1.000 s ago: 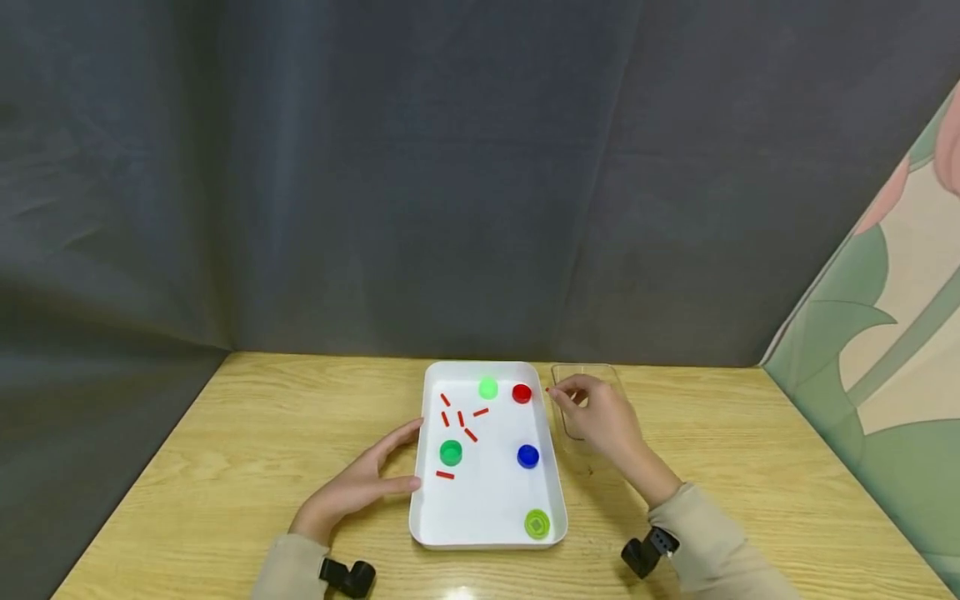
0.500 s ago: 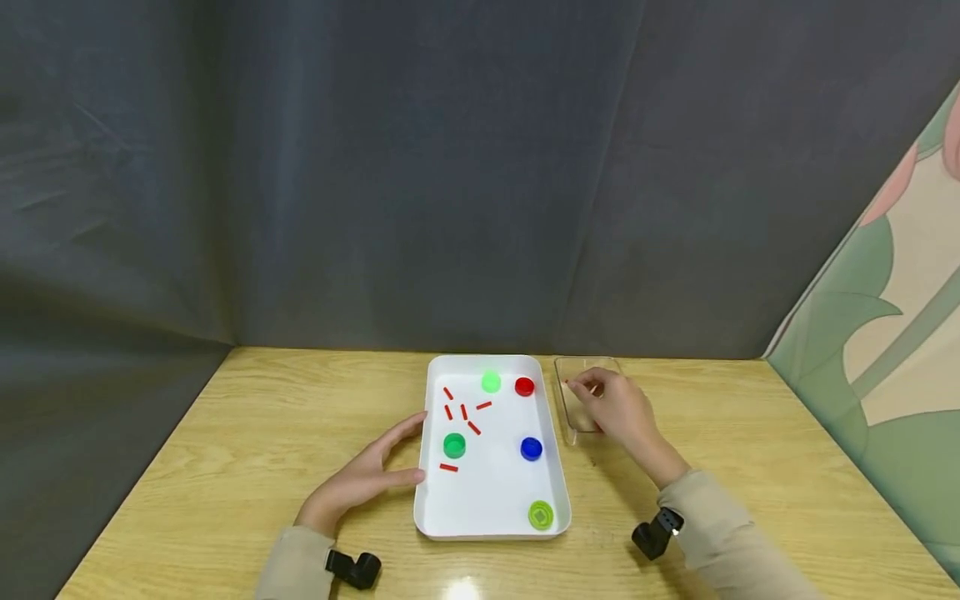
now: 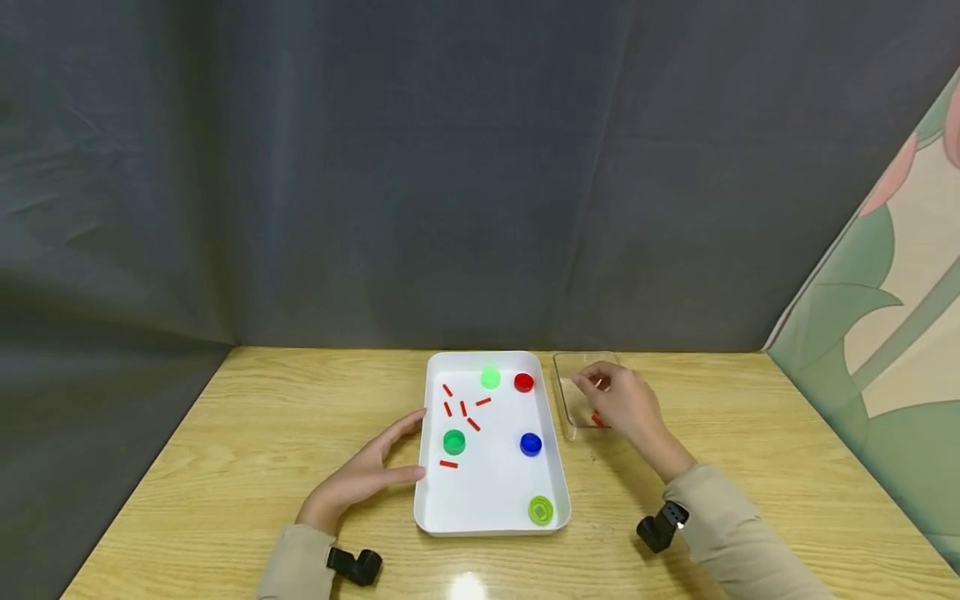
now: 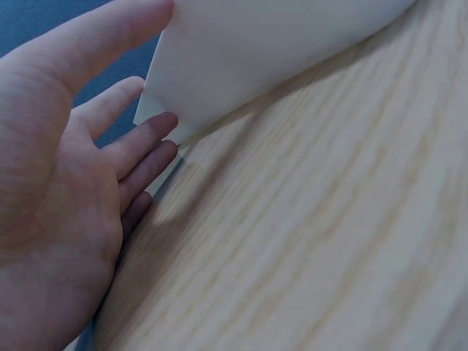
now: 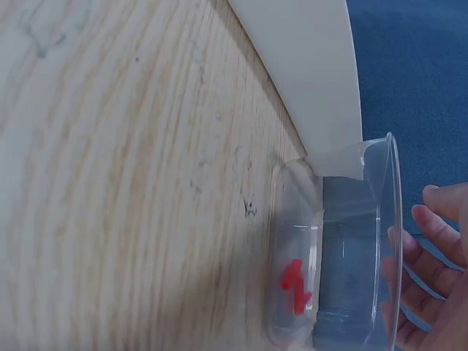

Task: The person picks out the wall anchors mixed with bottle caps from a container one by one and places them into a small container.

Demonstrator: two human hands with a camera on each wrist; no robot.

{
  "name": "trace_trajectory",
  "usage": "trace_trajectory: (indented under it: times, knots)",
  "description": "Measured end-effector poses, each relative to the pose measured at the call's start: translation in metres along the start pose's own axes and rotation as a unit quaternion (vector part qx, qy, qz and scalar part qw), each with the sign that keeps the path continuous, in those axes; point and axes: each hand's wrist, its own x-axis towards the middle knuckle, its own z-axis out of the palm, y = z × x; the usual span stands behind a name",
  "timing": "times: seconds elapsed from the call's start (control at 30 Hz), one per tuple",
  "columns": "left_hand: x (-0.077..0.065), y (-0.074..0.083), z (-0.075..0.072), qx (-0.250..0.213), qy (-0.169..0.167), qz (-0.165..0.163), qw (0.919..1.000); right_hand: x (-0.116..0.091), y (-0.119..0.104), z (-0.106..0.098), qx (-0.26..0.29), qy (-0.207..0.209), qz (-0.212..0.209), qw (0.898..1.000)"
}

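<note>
My left hand (image 3: pixel 358 481) rests at the left side of a white tray (image 3: pixel 491 504), fingers and thumb extended and their tips at its wall. In the left wrist view the tray's outer wall (image 4: pixel 270 51) shows beside the fingertips. Over a clear plastic box (image 3: pixel 567 432) right of the tray, my right hand (image 3: pixel 628 406) hovers with relaxed fingers and nothing visible between them. Short red sticks (image 5: pixel 296 287) lie on the box's floor. Inside the tray, several red sticks (image 3: pixel 463 408) are scattered on the left, around a green bottle cap (image 3: pixel 453 442).
The tray also holds a light green cap (image 3: pixel 490 377), a red cap (image 3: pixel 523 382), a blue cap (image 3: pixel 531 444) and a yellow-green cap (image 3: pixel 541 510). All stand on a wooden table (image 3: pixel 225 467). A dark curtain (image 3: pixel 420 183) hangs behind.
My right hand has moved right from the tray's edge to over the clear box, and has let go of a red stick. The left hand stays at the tray's side.
</note>
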Motion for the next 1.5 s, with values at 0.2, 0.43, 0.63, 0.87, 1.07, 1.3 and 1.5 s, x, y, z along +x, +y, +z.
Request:
trace_trajectory:
  times: [0.2, 0.43, 0.63, 0.87, 1.07, 1.3, 1.5]
  knots:
    - [-0.003, 0.000, 0.000, -0.004, -0.001, 0.002, 1.0000, -0.001, -0.005, 0.003, 0.009, 0.008, -0.008, 1.000]
    - [-0.002, -0.001, 0.001, -0.003, 0.001, -0.007, 1.0000, -0.004, -0.014, 0.004, 0.022, 0.029, -0.031, 0.999]
    - [-0.002, 0.000, 0.001, -0.001, -0.002, -0.011, 0.9999, -0.007, -0.027, 0.010, 0.034, 0.027, -0.032, 0.999]
    - [-0.003, 0.000, -0.001, 0.000, -0.001, -0.012, 0.9999, -0.011, -0.047, 0.017, 0.041, 0.000, -0.032, 0.999]
    - [-0.003, 0.000, -0.001, 0.000, -0.001, -0.015, 0.9999, -0.018, -0.064, 0.031, 0.059, -0.027, -0.031, 0.997]
    - [-0.004, 0.001, -0.001, 0.000, -0.002, -0.017, 0.9999, -0.025, -0.082, 0.050, 0.084, -0.052, -0.037, 0.994]
    - [-0.003, 0.001, 0.000, 0.000, -0.001, -0.017, 0.9999, -0.033, -0.092, 0.067, 0.103, -0.063, -0.067, 0.990]
